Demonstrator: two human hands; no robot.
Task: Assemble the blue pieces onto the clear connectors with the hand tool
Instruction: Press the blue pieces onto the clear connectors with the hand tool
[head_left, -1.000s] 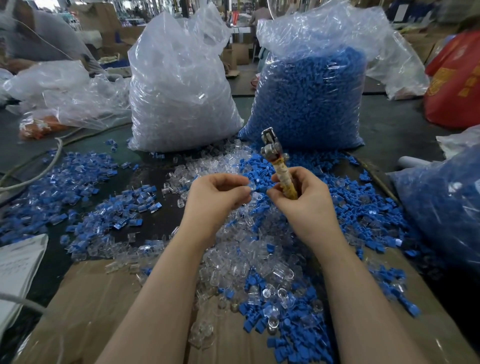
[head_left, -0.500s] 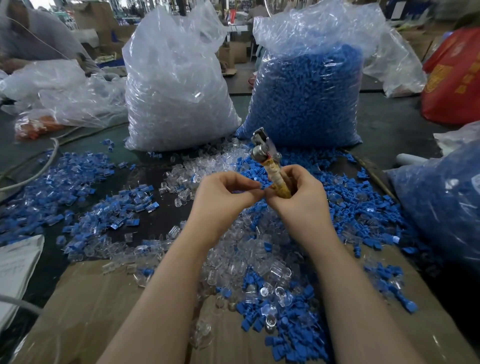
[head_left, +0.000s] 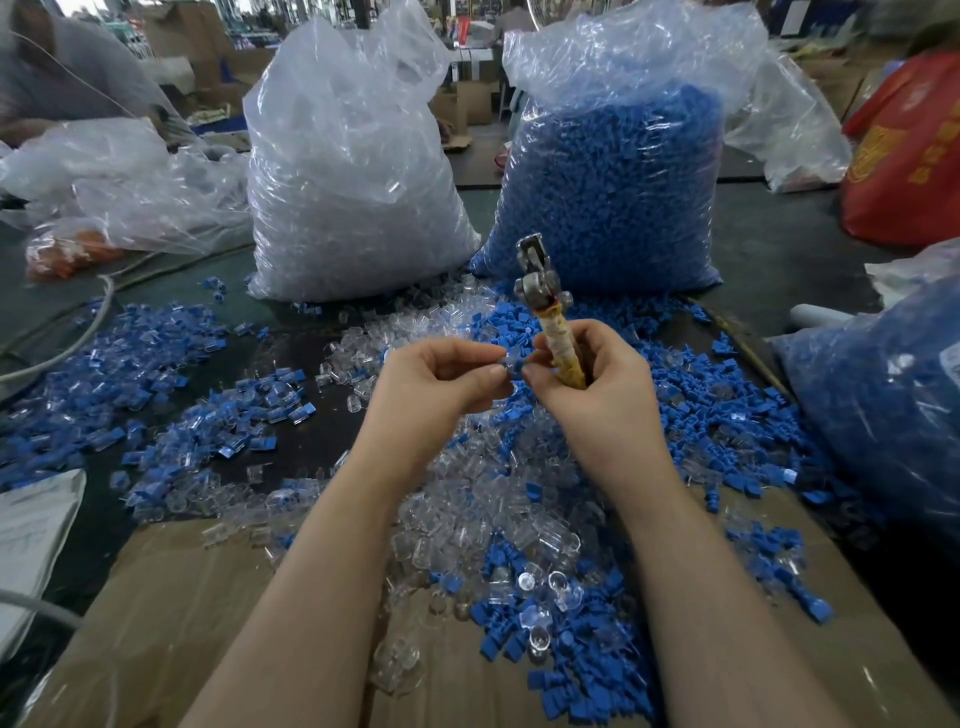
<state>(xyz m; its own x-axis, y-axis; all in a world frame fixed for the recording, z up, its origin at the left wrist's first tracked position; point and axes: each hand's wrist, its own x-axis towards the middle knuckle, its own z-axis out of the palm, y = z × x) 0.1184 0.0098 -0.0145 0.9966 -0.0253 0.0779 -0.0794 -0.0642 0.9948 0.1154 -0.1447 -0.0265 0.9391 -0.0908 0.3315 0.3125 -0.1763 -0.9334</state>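
Observation:
My left hand pinches a small clear connector with a blue piece between thumb and fingers, held up above the pile. My right hand grips the hand tool by its tape-wrapped yellow handle, metal head pointing up, and its fingertips also touch the small part. Below both hands lies a loose heap of clear connectors mixed with blue pieces. Assembled blue-and-clear parts are spread to the left.
A big bag of clear connectors and a big bag of blue pieces stand at the back. Another blue-filled bag sits at right, a red bag behind it. Cardboard covers the near table. A cable runs at left.
My hands have come together, and both now hold the small part between their fingertips. The tool's head has swung back to upright.

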